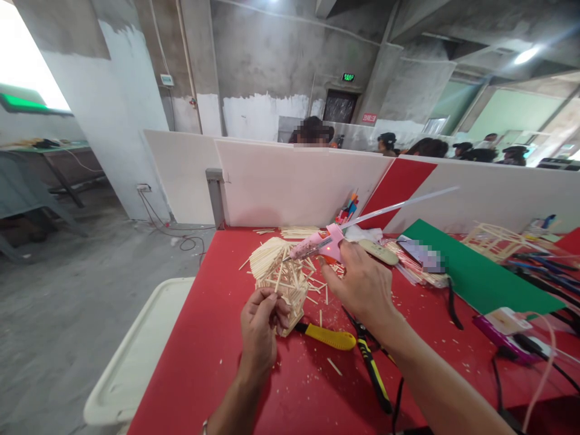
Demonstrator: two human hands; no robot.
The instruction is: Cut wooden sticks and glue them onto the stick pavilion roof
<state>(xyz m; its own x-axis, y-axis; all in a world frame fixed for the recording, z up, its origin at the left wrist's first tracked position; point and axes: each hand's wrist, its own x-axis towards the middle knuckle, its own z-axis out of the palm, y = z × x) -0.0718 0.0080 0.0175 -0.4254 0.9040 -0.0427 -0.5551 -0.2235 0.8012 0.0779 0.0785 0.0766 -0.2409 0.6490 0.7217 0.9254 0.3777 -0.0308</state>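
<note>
My left hand (pixel 260 323) is closed, with thumb and fingertips pinching a thin wooden stick (pixel 278 279) that points up. My right hand (pixel 365 281) is wrapped round a pink hot glue gun (pixel 312 244), whose nozzle is at or very near the top of that stick. A long clear glue stick (pixel 403 204) juts from the gun's back end. Below the nozzle lies a model built of pale wooden sticks (pixel 267 257); my left hand partly covers its near side. Whether the held stick touches the model, I cannot tell.
A yellow-handled knife (pixel 330 337) and black-and-yellow pliers (pixel 374 374) lie nearby. On the right are a green board (pixel 475 272), a phone (pixel 421 252), and a purple power strip (pixel 507 341) with cables. A white panel (pixel 294 187) closes the back of the red table (pixel 190 362).
</note>
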